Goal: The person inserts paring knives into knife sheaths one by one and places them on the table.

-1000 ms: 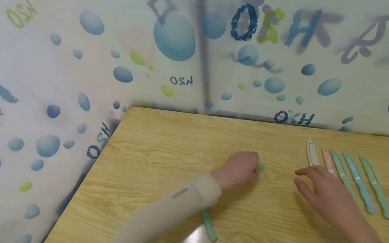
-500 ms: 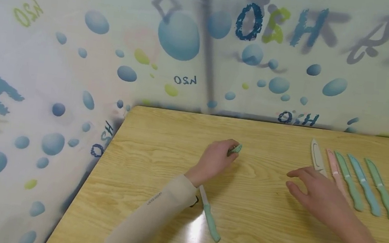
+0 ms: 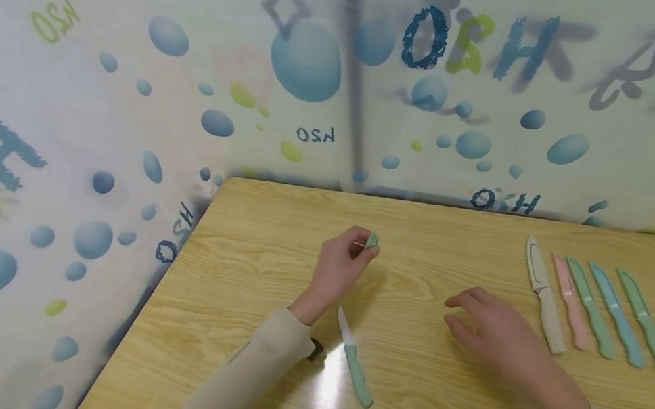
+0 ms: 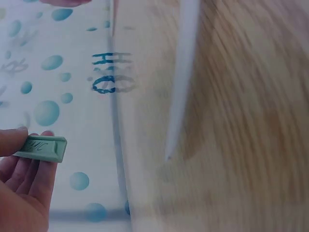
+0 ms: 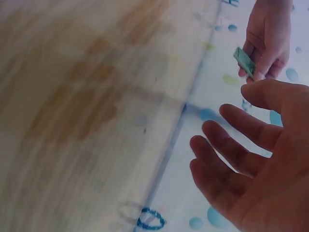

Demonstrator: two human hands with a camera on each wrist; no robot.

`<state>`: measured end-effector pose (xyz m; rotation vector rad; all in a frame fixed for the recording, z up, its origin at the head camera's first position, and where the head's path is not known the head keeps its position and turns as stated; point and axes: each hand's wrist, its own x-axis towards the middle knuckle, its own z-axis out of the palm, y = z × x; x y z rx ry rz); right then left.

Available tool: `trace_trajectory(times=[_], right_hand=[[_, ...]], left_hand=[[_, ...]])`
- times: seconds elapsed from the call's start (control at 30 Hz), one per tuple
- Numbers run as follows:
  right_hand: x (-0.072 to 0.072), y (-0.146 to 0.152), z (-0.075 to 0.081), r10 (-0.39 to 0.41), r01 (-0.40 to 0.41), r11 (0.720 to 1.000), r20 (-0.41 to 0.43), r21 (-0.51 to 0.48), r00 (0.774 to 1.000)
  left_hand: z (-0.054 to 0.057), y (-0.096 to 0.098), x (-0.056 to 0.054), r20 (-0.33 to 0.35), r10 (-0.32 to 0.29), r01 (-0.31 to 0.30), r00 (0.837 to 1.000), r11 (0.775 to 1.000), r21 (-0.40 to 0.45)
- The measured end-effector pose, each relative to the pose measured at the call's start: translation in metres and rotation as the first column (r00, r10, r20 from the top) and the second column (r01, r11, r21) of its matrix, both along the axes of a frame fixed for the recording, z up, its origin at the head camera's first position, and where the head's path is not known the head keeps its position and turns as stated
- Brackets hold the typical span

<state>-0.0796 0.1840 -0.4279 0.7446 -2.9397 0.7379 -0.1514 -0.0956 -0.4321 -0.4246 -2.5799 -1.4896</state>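
Note:
My left hand [image 3: 337,264] pinches a small green knife sheath [image 3: 372,239] between thumb and fingers, above the table. Faint lettering shows on this sheath [image 4: 46,149] in the left wrist view. Below that hand, a knife with a green handle [image 3: 357,375] lies on the table, its white blade [image 3: 343,324] bare and pointing away from me. My right hand [image 3: 499,328] hovers over the table with relaxed, spread fingers and holds nothing. In the right wrist view its fingers [image 5: 231,140] are apart, with the left hand [image 5: 270,36] beyond them.
Several knives lie side by side at the right: a whitish knife [image 3: 550,314], a pink one [image 3: 576,320], a green one [image 3: 595,326], a blue one [image 3: 625,330] and another green one [image 3: 654,340]. A patterned curtain [image 3: 250,31] stands behind the wooden table [image 3: 276,225].
My left hand has moved left with the sheath, uncovering the whole green-handled knife. My right hand has drifted left, away from the row, so the whitish knife's handle now shows.

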Motion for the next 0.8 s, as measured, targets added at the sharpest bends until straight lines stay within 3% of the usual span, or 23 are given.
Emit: trace_trajectory(times=[0.13,0.3,0.57,0.8], right_hand=[[0.004,-0.017,-0.005,0.075,-0.076,0.997,-0.081,-0.007,0.994],[0.009,-0.035,-0.009,0.153,-0.157,0.988,-0.142,-0.012,0.978],[0.015,-0.062,-0.012,0.245,-0.246,0.969,-0.091,0.005,0.965],[0.021,-0.087,-0.016,0.29,-0.29,0.957,-0.078,0.016,0.954]], left_hand=[[0.001,-0.008,0.005,0.05,-0.017,0.006,0.999,0.978,0.207],[0.003,-0.017,0.01,0.135,-0.072,0.011,0.988,0.915,0.404],[0.008,-0.029,0.017,0.212,-0.109,-0.025,0.971,0.838,0.544],[0.004,-0.041,0.018,0.235,-0.123,-0.065,0.964,0.749,0.659]])
